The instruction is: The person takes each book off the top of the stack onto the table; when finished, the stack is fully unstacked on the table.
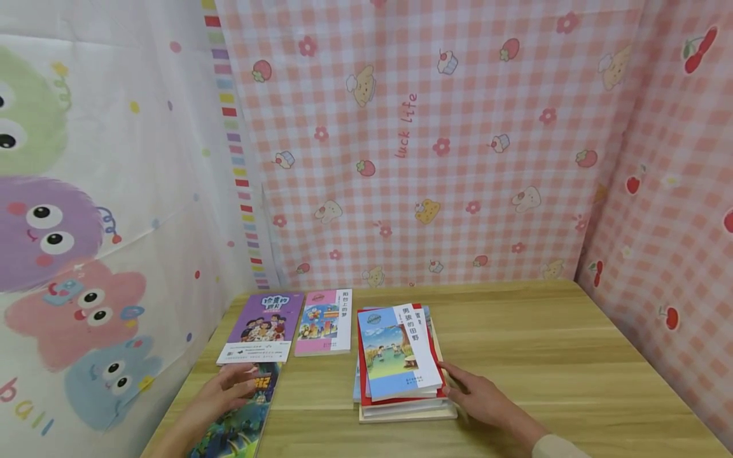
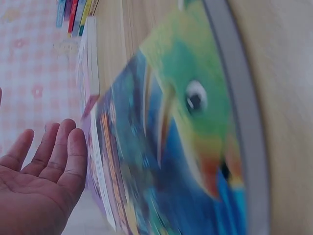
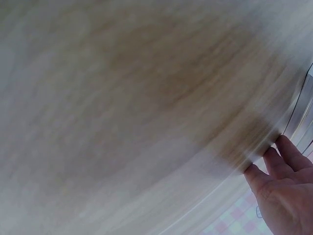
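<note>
A stack of books stands in the middle of the table, topped by a blue-and-white book (image 1: 395,356) with a pond picture. Beneath it a red cover (image 1: 366,318) sticks out. At the stack's right side my right hand (image 1: 481,394) touches the book edges, its fingers fairly straight; the right wrist view shows its fingertips (image 3: 281,142) by the page edges. Over a colourful dark-blue and green book (image 1: 240,420) at the front left is my left hand (image 1: 229,388). In the left wrist view this hand (image 2: 44,186) has loosely extended fingers and holds nothing.
Behind the left hand lies a purple book (image 1: 266,324), with a pink-and-white book (image 1: 323,324) to its right. The wooden table (image 1: 527,343) is enclosed by a pink checked cloth (image 1: 458,127) at the back and a cartoon-printed cloth (image 1: 166,267) on the left.
</note>
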Action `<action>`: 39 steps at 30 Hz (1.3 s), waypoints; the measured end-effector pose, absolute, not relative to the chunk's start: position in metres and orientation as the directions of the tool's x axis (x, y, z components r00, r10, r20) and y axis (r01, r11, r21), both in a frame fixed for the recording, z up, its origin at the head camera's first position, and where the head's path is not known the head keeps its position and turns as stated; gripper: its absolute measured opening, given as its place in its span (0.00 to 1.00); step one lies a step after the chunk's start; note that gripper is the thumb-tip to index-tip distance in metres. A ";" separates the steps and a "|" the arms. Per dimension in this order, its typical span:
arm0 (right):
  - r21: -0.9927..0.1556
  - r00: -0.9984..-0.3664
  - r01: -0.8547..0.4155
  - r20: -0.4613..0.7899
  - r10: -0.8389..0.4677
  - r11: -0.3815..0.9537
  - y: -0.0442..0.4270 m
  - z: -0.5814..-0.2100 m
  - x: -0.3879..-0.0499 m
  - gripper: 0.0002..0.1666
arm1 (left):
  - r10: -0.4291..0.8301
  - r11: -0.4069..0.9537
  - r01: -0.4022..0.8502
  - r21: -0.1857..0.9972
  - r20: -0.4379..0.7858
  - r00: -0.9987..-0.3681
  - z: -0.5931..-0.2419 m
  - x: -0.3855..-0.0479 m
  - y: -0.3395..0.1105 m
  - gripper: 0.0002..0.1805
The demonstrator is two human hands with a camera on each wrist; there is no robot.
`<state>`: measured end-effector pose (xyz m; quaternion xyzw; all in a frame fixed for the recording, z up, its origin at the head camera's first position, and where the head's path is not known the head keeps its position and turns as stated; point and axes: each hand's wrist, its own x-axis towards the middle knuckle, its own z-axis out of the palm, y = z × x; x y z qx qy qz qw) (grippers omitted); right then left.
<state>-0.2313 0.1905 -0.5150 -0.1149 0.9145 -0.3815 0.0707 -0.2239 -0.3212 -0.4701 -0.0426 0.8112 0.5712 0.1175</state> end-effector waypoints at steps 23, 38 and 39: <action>-0.711 -0.964 -0.140 -0.063 -0.260 0.690 0.190 -0.514 -0.232 0.34 | 0.186 0.240 -0.068 0.968 -0.114 -0.976 -0.484 -0.260 -0.210 0.33; -0.704 -0.961 -0.164 -0.044 -0.273 0.691 0.191 -0.514 -0.232 0.34 | 0.244 0.223 -0.028 0.974 -0.084 -0.966 -0.498 -0.267 -0.137 0.40; -0.702 -0.961 -0.166 -0.042 -0.273 0.693 0.191 -0.514 -0.232 0.33 | 0.234 0.224 -0.034 0.974 -0.087 -0.968 -0.498 -0.268 -0.134 0.40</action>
